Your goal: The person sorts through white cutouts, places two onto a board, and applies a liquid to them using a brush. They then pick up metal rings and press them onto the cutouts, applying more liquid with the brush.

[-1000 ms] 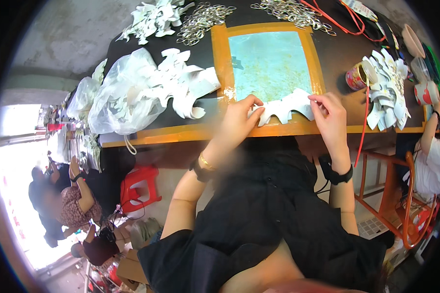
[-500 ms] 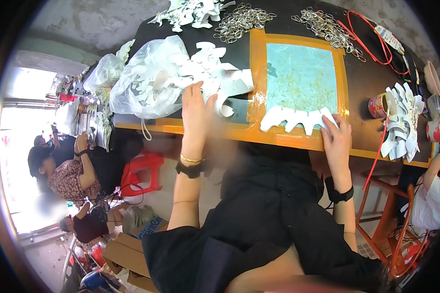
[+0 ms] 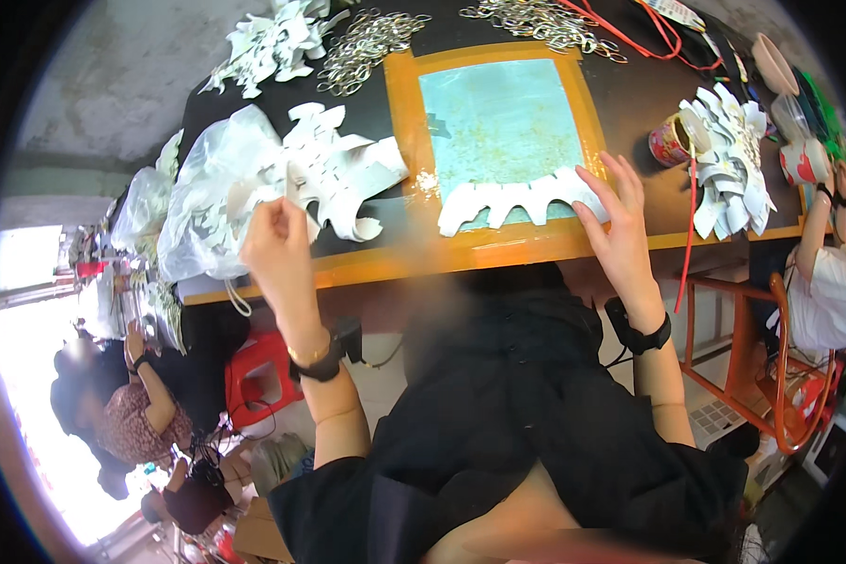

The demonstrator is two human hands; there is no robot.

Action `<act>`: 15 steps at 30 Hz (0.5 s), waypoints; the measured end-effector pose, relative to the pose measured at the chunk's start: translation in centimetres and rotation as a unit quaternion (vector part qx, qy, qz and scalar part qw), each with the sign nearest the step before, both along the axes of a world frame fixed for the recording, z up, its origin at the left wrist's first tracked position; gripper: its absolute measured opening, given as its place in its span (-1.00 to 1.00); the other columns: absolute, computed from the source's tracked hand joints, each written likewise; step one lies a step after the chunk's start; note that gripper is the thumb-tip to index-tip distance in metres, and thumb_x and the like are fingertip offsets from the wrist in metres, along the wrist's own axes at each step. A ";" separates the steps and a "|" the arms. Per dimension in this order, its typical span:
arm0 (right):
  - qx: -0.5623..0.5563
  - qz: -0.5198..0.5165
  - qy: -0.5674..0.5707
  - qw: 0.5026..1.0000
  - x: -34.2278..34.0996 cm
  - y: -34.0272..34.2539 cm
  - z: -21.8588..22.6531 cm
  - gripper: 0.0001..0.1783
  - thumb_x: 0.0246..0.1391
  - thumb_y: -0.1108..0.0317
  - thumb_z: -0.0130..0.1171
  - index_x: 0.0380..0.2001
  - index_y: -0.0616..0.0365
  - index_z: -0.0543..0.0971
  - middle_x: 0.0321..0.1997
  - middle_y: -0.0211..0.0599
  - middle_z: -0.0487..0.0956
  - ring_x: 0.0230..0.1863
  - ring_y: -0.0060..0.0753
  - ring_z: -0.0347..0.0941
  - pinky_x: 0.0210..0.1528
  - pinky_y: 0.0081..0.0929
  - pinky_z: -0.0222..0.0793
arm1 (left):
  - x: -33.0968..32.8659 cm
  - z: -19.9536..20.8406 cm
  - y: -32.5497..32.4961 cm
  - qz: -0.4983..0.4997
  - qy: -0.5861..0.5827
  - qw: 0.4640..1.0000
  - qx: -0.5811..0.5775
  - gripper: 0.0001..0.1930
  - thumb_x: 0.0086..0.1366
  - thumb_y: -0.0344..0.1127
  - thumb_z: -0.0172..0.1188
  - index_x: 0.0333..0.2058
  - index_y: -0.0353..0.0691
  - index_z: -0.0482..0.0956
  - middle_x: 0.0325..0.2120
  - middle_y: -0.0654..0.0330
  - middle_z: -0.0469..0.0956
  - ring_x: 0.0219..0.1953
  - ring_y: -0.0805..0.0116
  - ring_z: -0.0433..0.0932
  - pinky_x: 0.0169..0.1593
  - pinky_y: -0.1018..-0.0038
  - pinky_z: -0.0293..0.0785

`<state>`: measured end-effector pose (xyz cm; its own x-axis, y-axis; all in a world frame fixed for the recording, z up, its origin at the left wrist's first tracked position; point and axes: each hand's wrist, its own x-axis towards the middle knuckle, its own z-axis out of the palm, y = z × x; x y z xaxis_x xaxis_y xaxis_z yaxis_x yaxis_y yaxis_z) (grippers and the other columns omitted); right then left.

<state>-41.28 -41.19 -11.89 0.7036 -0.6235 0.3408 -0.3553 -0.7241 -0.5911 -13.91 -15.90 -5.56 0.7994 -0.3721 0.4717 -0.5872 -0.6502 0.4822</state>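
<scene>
A white scalloped strip (image 3: 517, 202) with pointed teeth lies along the near edge of a pale blue-green sheet (image 3: 498, 122) framed in orange tape. My right hand (image 3: 620, 226) is at the strip's right end, index finger and thumb apart on either side of it. Over the near side of a heap of white cut pieces (image 3: 324, 155), my left hand (image 3: 280, 249) has its fingers curled into a pinch. What they hold, if anything, cannot be made out. A clear plastic bag (image 3: 197, 197) with more white pieces lies beside this hand.
Metal rings (image 3: 367, 47) and another white heap (image 3: 273, 47) lie at the back. To the right stand a patterned tin (image 3: 669, 141) and stacked white pieces (image 3: 728, 160); a red cord (image 3: 692, 235) hangs over the table edge. Other people sit at the left and far right.
The whole view has shifted, with the table moving left. My left hand's outstretched fingers have curled closed at the heap. My right fingers have spread wider at the strip's end.
</scene>
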 end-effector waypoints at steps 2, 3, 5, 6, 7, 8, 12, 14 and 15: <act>0.110 0.027 -0.035 0.993 -0.2 -0.1 1.3 -0.56 0.22 0.28 0.23 0.17 0.03 0.55 0.27 -0.05 0.44 0.34 0.01 0.31 0.30 -0.20 0.27 | -2.5 2.1 -1.3 -0.035 0.036 0.999 -0.008 -0.90 0.24 -0.43 0.26 -0.39 -0.36 0.59 -0.56 0.10 0.58 -0.57 0.34 0.50 -0.44 0.40 0.40; 0.242 0.054 -0.075 0.966 0.0 0.0 1.8 -0.55 0.26 0.26 0.20 0.19 0.06 0.53 0.26 -0.06 0.45 0.30 -0.07 0.35 0.27 -0.26 0.31 | -3.9 2.7 -2.2 -0.068 0.058 0.996 -0.010 -0.90 0.23 -0.43 0.27 -0.40 -0.34 0.59 -0.57 0.10 0.58 -0.57 0.35 0.49 -0.44 0.41 0.39; 0.501 0.098 -0.150 0.847 0.8 0.4 2.6 -0.55 0.34 0.22 0.13 0.24 0.11 0.49 0.24 -0.08 0.47 0.24 -0.23 0.43 0.20 -0.37 0.38 | -6.1 2.3 -4.8 -0.172 0.036 0.984 0.007 -0.89 0.22 -0.44 0.28 -0.43 -0.32 0.54 -0.56 0.09 0.57 -0.57 0.25 0.51 -0.43 0.36 0.42; 0.566 0.139 -0.173 0.794 1.4 0.7 2.8 -0.49 0.43 0.16 -0.04 0.35 0.09 0.35 0.26 -0.06 0.45 0.24 -0.30 0.43 0.25 -0.34 0.39 | -7.1 1.2 -7.1 -0.234 0.032 0.972 0.008 -0.90 0.23 -0.45 0.26 -0.40 -0.32 0.52 -0.53 0.05 0.57 -0.52 0.10 0.56 -0.41 0.29 0.45; 0.586 0.117 -0.172 0.783 2.3 1.0 2.7 -0.48 0.44 0.15 -0.05 0.36 0.08 0.33 0.23 -0.09 0.47 0.20 -0.34 0.45 0.22 -0.38 0.40 | -8.3 0.1 -9.0 -0.301 0.125 0.945 -0.004 -0.90 0.27 -0.42 0.21 -0.35 -0.35 0.52 -0.48 -0.03 0.58 -0.43 -0.04 0.60 -0.37 0.21 0.50; 0.604 0.104 -0.180 0.769 3.3 1.1 2.4 -0.48 0.44 0.14 -0.05 0.37 0.06 0.32 0.19 -0.11 0.49 0.15 -0.37 0.47 0.18 -0.42 0.41 | -9.5 -1.2 -11.6 -0.339 0.137 0.931 0.014 -0.88 0.28 -0.40 0.21 -0.36 -0.35 0.54 -0.46 -0.04 0.60 -0.42 0.01 0.62 -0.35 0.24 0.50; 0.496 0.109 -0.099 0.856 5.0 -2.0 0.9 -0.47 0.36 0.34 0.06 0.36 0.03 0.34 -0.02 -0.35 0.52 -0.09 -0.65 0.45 -0.07 -0.58 0.42 | -11.3 -4.4 -15.1 -0.409 0.155 0.887 0.147 -0.84 0.32 -0.34 0.20 -0.31 -0.35 0.59 -0.34 -0.10 0.62 -0.27 -0.07 0.62 -0.24 0.20 0.52; 0.512 0.093 -0.072 0.851 4.4 -3.8 0.1 -0.52 0.24 0.53 0.10 0.23 0.11 0.49 -0.15 -0.46 0.56 -0.21 -0.69 0.44 -0.13 -0.62 0.41 | -10.1 -4.7 -14.8 -0.446 0.156 0.879 0.070 -0.82 0.33 -0.32 0.21 -0.25 -0.34 0.60 -0.31 -0.09 0.62 -0.24 -0.09 0.61 -0.20 0.19 0.52; 0.465 0.105 -0.063 0.877 4.4 -4.4 -0.4 -0.55 0.23 0.53 0.09 0.20 0.12 0.51 -0.19 -0.43 0.59 -0.23 -0.65 0.46 -0.14 -0.60 0.42 | -9.2 -4.7 -14.3 -0.459 0.174 0.870 0.047 -0.81 0.33 -0.32 0.22 -0.21 -0.34 0.61 -0.29 -0.09 0.62 -0.23 -0.09 0.60 -0.18 0.19 0.51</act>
<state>-36.88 -45.59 -12.26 0.8291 -0.5348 -0.1632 -0.1615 0.0504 -0.9856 -23.14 -30.20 -10.26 0.2344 -0.9525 0.1946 -0.7090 -0.0306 0.7045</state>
